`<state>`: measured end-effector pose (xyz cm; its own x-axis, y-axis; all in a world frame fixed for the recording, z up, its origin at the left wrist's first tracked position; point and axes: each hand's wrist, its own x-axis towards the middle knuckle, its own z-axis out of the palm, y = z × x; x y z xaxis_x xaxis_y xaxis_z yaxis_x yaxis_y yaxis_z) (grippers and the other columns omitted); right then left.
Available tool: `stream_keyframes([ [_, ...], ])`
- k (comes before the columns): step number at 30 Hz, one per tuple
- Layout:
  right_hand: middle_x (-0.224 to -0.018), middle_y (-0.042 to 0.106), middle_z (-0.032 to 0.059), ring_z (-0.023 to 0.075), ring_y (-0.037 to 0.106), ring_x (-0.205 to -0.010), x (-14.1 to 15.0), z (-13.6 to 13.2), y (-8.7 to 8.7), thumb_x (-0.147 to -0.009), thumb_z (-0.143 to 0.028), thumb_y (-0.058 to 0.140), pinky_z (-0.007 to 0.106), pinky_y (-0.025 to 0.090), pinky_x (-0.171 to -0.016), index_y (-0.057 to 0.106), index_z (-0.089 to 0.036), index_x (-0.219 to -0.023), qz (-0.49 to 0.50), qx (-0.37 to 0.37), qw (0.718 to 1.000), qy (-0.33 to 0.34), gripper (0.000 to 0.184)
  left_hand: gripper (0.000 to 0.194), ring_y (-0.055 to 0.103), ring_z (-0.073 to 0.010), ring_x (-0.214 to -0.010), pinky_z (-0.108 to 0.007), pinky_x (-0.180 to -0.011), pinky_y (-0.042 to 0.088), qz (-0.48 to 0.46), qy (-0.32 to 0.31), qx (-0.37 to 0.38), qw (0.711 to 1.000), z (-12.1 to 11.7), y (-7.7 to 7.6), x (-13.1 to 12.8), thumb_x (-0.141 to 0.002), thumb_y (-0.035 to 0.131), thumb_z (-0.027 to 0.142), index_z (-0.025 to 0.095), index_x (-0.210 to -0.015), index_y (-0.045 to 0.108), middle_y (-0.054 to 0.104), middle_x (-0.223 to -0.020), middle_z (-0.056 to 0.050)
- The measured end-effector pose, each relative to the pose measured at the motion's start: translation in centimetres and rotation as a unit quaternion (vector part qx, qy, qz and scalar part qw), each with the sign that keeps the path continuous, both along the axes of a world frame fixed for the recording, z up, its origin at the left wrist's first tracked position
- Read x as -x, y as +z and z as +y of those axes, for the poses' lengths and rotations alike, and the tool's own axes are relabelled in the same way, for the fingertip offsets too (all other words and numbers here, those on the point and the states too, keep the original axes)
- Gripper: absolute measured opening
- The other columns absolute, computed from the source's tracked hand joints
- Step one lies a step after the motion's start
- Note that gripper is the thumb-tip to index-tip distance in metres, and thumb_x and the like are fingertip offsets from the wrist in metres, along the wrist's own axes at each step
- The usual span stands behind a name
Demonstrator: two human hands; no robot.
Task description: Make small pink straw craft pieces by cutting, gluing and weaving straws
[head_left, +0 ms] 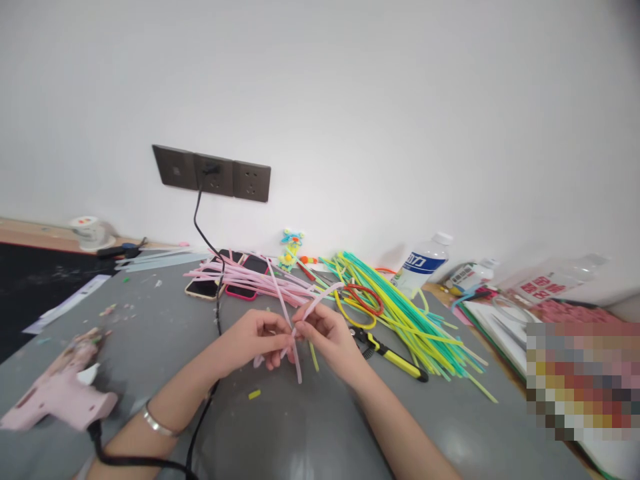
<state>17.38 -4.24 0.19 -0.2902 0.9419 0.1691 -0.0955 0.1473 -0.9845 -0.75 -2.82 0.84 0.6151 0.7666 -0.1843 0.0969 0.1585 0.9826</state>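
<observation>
My left hand (pixel 257 339) and my right hand (pixel 330 340) meet above the grey table, fingertips pinched together. Between them are pale pink pipe cleaners (pixel 281 293), crossing at my fingers. One straight length runs up and to the left, and its lower end sticks out below. A bent piece curves up over my right hand, and a curled bit shows under my left fingers. How they join is hidden by the fingers. Behind my hands lies a bundle of pink pipe cleaners (pixel 250 277). Right of them rests a pile of green and yellow pipe cleaners (pixel 410 320).
A pink glue gun (pixel 65 393) lies at the left, its black cord (pixel 219 320) running past my left arm to the wall socket (pixel 213 175). Yellow-black pliers (pixel 395 360) lie near my right hand. Phones (pixel 203 288), a small colourful figure (pixel 291 248) and a bottle (pixel 425 263) are along the back.
</observation>
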Motion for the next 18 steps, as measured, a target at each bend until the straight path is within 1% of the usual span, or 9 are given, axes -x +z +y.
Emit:
stream_keyframes([
  [3,-0.072,0.065,0.0009,0.0169,0.064,-0.064,-0.1,0.1,-0.2,-0.083,-0.048,0.07,0.03,0.054,-0.061,0.063,-0.022,-0.087,-0.001,-0.011,1.0,-0.019,0.027,0.034,0.053,-0.0096,-0.043,-0.02,-0.044,0.041,0.003,0.005,-0.008,1.0,0.2,-0.2,0.2,-0.08,0.067,0.049,0.017,-0.072,0.06,0.058,-0.051,0.003],
  [6,-0.073,0.064,0.0014,0.0163,0.063,-0.064,-0.5,0.6,-0.6,-0.082,-0.052,0.069,0.03,0.053,-0.063,0.064,-0.021,-0.086,0.012,-0.019,0.998,-0.066,0.031,0.039,0.052,-0.0102,-0.037,-0.02,-0.038,0.037,0.031,0.066,-0.066,0.995,1.0,-0.2,1.2,-0.086,0.056,0.056,0.018,-0.087,0.061,0.061,-0.054,0.003],
  [8,-0.074,0.063,0.0015,0.0158,0.061,-0.064,-0.9,1.0,-0.9,-0.08,-0.054,0.071,0.029,0.052,-0.061,0.065,-0.021,-0.086,0.024,-0.014,0.994,-0.102,0.034,0.04,0.055,-0.0112,-0.038,-0.021,-0.037,0.036,0.081,0.15,-0.137,0.976,1.7,-0.1,2.3,-0.087,0.054,0.054,0.018,-0.104,0.061,0.067,-0.068,0.0],
  [10,-0.075,0.063,0.0017,0.0156,0.061,-0.066,-1.3,1.4,-1.2,-0.078,-0.054,0.072,0.028,0.051,-0.061,0.065,-0.02,-0.087,0.037,0.003,0.992,-0.121,0.035,0.036,0.051,-0.0112,-0.036,-0.022,-0.042,0.039,0.169,0.21,-0.212,0.939,2.4,0.0,3.3,-0.09,0.049,0.047,0.018,-0.107,0.062,0.063,-0.058,0.004],
  [11,-0.076,0.063,0.0018,0.0155,0.061,-0.067,-1.4,1.6,-1.4,-0.078,-0.053,0.073,0.027,0.05,-0.061,0.065,-0.02,-0.087,0.044,0.012,0.991,-0.124,0.035,0.035,0.047,-0.0115,-0.034,-0.023,-0.042,0.038,0.208,0.222,-0.229,0.925,2.7,0.0,3.7,-0.091,0.047,0.045,0.019,-0.108,0.062,0.062,-0.056,0.004],
  [13,-0.075,0.063,0.0015,0.0153,0.061,-0.067,-1.6,1.8,-1.7,-0.076,-0.053,0.074,0.026,0.049,-0.06,0.065,-0.02,-0.086,0.05,0.027,0.991,-0.121,0.035,0.03,0.056,-0.0139,-0.045,-0.025,-0.052,0.044,0.225,0.221,-0.28,0.907,2.9,0.1,4.1,-0.09,0.047,0.04,0.019,-0.105,0.063,0.07,-0.068,0.0],
  [15,-0.072,0.062,0.0007,0.015,0.06,-0.065,-1.6,1.8,-1.8,-0.075,-0.052,0.075,0.025,0.047,-0.058,0.064,-0.02,-0.084,0.044,0.041,0.992,-0.114,0.035,0.025,0.063,-0.0171,-0.066,-0.027,-0.066,0.047,0.222,0.179,-0.335,0.898,2.9,0.1,4.0,-0.087,0.05,0.036,0.02,-0.098,0.065,0.073,-0.085,-0.004],
  [16,-0.071,0.061,0.0002,0.0149,0.06,-0.064,-1.5,1.8,-1.7,-0.074,-0.051,0.076,0.024,0.046,-0.057,0.063,-0.02,-0.084,0.04,0.049,0.992,-0.112,0.035,0.023,0.063,-0.0178,-0.071,-0.027,-0.068,0.046,0.23,0.144,-0.348,0.897,2.8,0.1,3.9,-0.087,0.051,0.036,0.02,-0.091,0.066,0.073,-0.086,-0.004],
  [18,-0.07,0.061,-0.0004,0.0149,0.06,-0.063,-1.4,1.7,-1.6,-0.073,-0.052,0.077,0.024,0.046,-0.056,0.062,-0.02,-0.082,0.037,0.06,0.992,-0.109,0.036,0.027,0.059,-0.0171,-0.067,-0.025,-0.061,0.04,0.274,0.062,-0.334,0.9,2.4,0.0,3.6,-0.086,0.054,0.041,0.019,-0.075,0.067,0.069,-0.073,-0.002],
])
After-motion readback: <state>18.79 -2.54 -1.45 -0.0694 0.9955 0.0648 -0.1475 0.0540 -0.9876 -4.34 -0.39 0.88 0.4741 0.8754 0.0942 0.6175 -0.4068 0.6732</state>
